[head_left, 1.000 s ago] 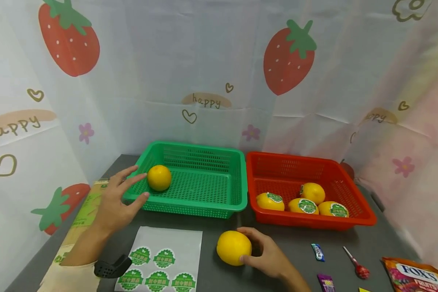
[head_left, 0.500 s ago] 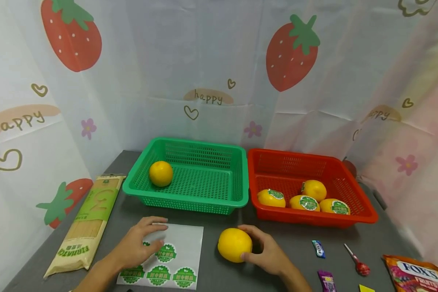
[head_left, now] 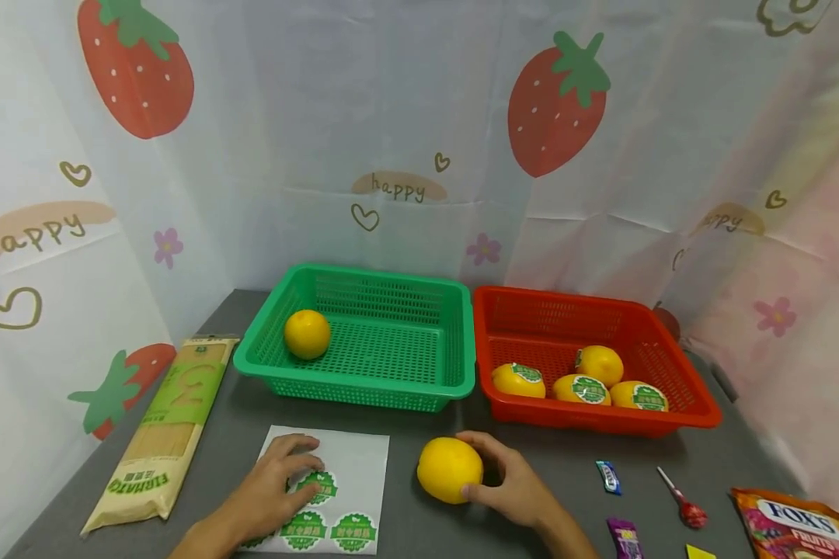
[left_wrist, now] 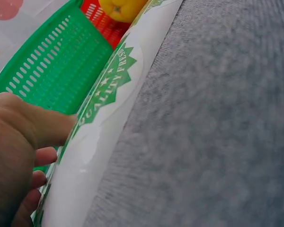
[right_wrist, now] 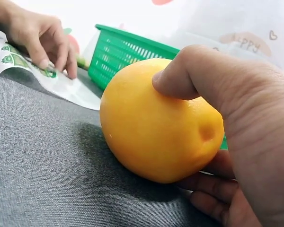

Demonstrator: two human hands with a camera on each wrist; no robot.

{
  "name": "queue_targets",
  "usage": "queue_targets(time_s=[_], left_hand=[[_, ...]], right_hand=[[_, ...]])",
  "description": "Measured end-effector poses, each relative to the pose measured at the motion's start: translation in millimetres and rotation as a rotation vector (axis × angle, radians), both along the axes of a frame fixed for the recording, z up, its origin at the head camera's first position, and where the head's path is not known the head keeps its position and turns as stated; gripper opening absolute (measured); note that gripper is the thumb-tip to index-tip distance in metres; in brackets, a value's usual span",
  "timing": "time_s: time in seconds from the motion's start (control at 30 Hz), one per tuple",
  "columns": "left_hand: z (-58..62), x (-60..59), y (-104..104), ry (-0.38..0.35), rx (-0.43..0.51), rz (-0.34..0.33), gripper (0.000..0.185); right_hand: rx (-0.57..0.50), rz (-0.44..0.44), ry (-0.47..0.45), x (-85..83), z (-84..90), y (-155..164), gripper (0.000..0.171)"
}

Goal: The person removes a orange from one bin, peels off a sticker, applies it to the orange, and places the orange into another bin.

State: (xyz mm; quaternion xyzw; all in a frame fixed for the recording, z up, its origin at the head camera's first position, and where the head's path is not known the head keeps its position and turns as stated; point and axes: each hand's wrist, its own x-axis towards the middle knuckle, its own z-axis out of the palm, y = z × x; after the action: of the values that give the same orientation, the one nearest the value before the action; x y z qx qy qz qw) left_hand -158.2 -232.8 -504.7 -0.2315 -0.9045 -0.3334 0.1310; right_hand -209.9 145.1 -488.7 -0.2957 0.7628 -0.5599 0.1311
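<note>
In the head view, my right hand (head_left: 506,485) grips a yellow-orange orange (head_left: 450,470) on the grey table, thumb and fingers on its right side. The right wrist view shows the thumb pressed on top of this orange (right_wrist: 156,127), with fingers curled beneath; no sticker shows on its visible side. My left hand (head_left: 273,489) rests over a white sheet (head_left: 353,454) of round green stickers (head_left: 353,532). Its thumb touches a sticker (left_wrist: 106,87) in the left wrist view. Thumb and index finger stand slightly apart, and the hand hides part of the sheet.
A green basket (head_left: 377,396) holds one orange (head_left: 307,335). Beside it, a red basket (head_left: 601,419) holds several stickered oranges (head_left: 581,390). A noodle packet (head_left: 164,427) lies left; small candies (head_left: 609,477), a lollipop (head_left: 691,512) and a FOXS bag (head_left: 793,524) lie right.
My left hand has come down from beside the green basket onto the sticker sheet, then shifted slightly over the stickers. My right hand has kept its grip on the orange in place.
</note>
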Motion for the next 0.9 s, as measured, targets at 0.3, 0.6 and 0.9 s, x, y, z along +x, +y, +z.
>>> queue_targets(time_s=[0.3, 0.6, 0.9], left_hand=[[6.5, -3.9, -3.9, -0.107, 0.254, 0.043, 0.012], [46.6, -10.8, 17.7, -0.001, 0.248, -0.047, 0.014], [77.7, -25.4, 79.4, -0.118, 0.352, -0.286, 0.005]], right_hand=[[-0.018, 0.013, 0.015, -2.1, -1.2, -1.0, 0.058], [-0.009, 0.001, 0.003, -0.8, -3.3, -1.7, 0.061], [0.008, -0.014, 0.016, -2.1, -6.0, 0.5, 0.060]])
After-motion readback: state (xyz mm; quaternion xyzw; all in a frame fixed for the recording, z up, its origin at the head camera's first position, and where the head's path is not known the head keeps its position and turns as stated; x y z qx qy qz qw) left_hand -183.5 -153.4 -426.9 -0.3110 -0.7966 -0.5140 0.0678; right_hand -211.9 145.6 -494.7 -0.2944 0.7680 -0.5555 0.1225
